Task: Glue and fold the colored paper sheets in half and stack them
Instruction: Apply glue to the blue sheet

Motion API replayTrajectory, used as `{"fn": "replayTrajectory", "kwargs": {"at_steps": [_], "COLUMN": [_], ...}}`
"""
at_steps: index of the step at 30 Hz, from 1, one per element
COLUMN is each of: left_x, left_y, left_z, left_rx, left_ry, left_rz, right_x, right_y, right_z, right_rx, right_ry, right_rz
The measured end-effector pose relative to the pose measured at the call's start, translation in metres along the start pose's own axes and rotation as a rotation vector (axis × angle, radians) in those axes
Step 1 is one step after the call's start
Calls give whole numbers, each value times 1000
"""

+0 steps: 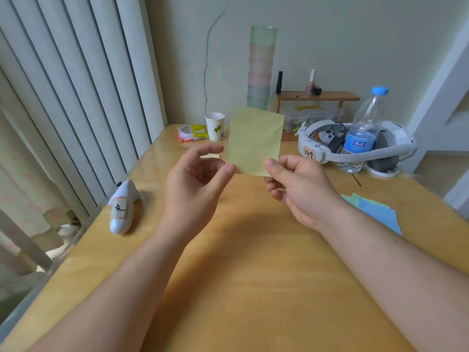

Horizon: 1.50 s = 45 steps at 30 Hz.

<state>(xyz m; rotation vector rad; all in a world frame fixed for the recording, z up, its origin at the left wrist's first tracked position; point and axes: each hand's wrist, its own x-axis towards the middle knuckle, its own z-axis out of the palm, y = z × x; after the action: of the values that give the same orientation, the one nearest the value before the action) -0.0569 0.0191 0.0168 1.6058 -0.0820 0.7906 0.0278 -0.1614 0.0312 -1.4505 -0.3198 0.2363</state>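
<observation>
My right hand (294, 189) held one yellow-green paper sheet (255, 142) upright above the bench (253, 275), its grip pinched on the sheet's lower right corner between thumb and fingers. My left hand (196, 179) was at the lower left corner, thumb tip at the edge, fingers loosely curled; I could not tell whether that grip held the paper. The sheet was thin, flat and rectangular, with a faint diagonal crease. The bench was smooth yellow wood, bare beneath both forearms. Near its right edge lay a stack of blue and green sheets (378, 212); their count was unclear. Near the left edge lay one white plastic glue dispenser (123, 207). At the back stood one paper cup (215, 126) and one clear water bottle (365, 130).
</observation>
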Motion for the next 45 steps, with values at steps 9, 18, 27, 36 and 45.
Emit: {"fn": "replayTrajectory", "kwargs": {"at_steps": [9, 18, 27, 36, 45], "left_x": [32, 34, 29, 16, -22], "left_y": [-30, -35, -31, -21, -27], "left_z": [-53, -47, -41, -26, 16], "left_rx": [176, 206, 204, 306, 580], "left_ry": [349, 370, 331, 187, -124], "left_rz": [-88, -80, -40, 82, 316], "right_x": [85, 149, 149, 97, 1], "right_y": [20, 59, 74, 57, 28], "right_z": [86, 105, 112, 77, -17], "right_rx": [-31, -814, -1132, -882, -873], "right_ry": [33, 42, 51, 61, 61], "right_rz": [75, 45, -77, -85, -383]}}
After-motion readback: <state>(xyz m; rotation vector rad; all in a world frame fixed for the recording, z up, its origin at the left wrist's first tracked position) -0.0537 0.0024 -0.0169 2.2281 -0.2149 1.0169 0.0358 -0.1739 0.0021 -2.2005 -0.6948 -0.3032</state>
